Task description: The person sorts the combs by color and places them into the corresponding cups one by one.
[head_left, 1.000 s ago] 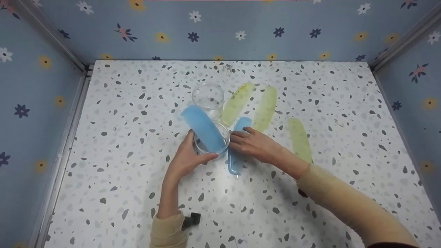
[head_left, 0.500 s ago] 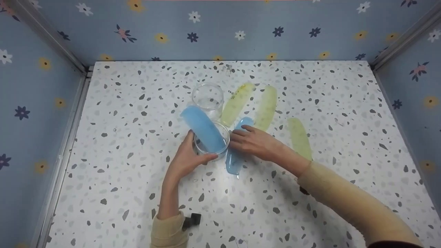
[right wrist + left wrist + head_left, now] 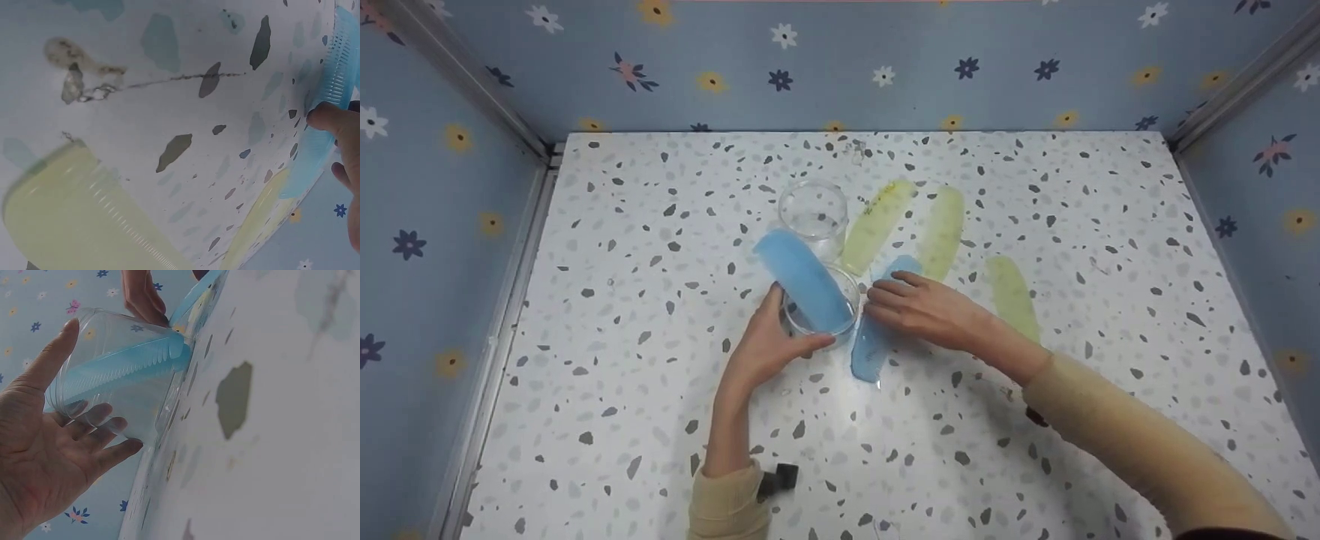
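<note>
At the centre of the head view, a clear cup [image 3: 138, 405] is being clasped by the left hand [image 3: 761, 345], with thumb and fingers being curved around opposite sides. Inside it, a blue comb [image 3: 802, 277] is being propped at a slant, its end being thrust past the rim toward the upper left. Just right of the cup in the frame, a second blue comb [image 3: 868, 352] is being pinched near its middle by the right hand [image 3: 922, 307].

A grip across the stiff spine is probably being called for, as the glossy plastic may be proving slippery; the light cup is best being steadied gently, lest it be tipped by the leaning comb.

Fine, even teeth and rounded ends are being shown in the wrist views. Three translucent yellow combs [image 3: 943, 232] are being borne farther right by the hard, grey-flecked tabletop [image 3: 637, 405], and a second clear cup [image 3: 813, 214] is being seen above the first.
</note>
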The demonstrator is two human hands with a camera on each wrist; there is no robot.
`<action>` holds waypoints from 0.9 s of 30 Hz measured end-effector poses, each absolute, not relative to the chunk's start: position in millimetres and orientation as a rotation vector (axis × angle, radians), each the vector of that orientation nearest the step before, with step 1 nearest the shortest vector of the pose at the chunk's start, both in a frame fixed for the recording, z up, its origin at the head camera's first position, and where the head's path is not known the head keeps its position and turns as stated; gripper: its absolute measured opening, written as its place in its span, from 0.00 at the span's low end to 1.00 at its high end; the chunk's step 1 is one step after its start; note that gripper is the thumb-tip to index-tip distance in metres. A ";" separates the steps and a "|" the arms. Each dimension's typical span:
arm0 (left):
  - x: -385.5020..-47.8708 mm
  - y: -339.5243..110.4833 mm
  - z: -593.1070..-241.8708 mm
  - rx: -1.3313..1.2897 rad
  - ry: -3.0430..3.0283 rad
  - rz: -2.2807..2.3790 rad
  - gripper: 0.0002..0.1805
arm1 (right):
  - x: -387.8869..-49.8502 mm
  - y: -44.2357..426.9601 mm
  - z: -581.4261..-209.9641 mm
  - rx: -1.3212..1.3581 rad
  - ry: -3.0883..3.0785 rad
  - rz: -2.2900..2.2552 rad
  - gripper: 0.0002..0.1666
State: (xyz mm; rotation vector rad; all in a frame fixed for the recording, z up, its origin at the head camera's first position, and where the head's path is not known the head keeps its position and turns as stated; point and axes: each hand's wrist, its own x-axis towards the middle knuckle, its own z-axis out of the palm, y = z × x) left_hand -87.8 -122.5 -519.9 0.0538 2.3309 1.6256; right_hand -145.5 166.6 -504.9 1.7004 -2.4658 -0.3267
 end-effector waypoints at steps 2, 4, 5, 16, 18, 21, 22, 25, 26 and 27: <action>-87.8 -122.2 -519.9 0.053 2.332 1.625 0.65 | -144.4 169.9 -505.1 1.690 -2.455 -0.293 0.32; -87.7 -121.8 -519.7 0.051 2.330 1.630 0.64 | -143.1 173.2 -505.0 1.676 -2.448 -0.259 0.32; -87.6 -121.7 -519.6 0.050 2.328 1.631 0.64 | -142.5 174.8 -504.8 1.669 -2.446 -0.240 0.32; -87.1 -121.3 -518.3 0.038 2.322 1.642 0.63 | -141.8 185.9 -500.0 1.511 -2.386 0.085 0.30; -87.2 -121.1 -518.3 0.037 2.321 1.642 0.63 | -142.1 188.2 -497.4 1.479 -2.358 0.141 0.31; -87.5 -121.1 -518.5 0.042 2.317 1.648 0.63 | -142.7 190.1 -492.6 1.423 -2.315 0.202 0.32; -87.6 -121.1 -518.7 0.045 2.316 1.651 0.63 | -142.8 190.2 -490.8 1.398 -2.308 0.229 0.33; -87.6 -121.6 -519.1 0.055 2.316 1.653 0.63 | -142.2 188.2 -485.5 1.309 -2.297 0.346 0.34; -87.5 -121.8 -519.2 0.056 2.317 1.652 0.63 | -141.7 186.6 -483.6 1.271 -2.298 0.395 0.34; -87.3 -122.0 -519.3 0.055 2.317 1.653 0.63 | -141.2 184.7 -481.8 1.230 -2.302 0.445 0.35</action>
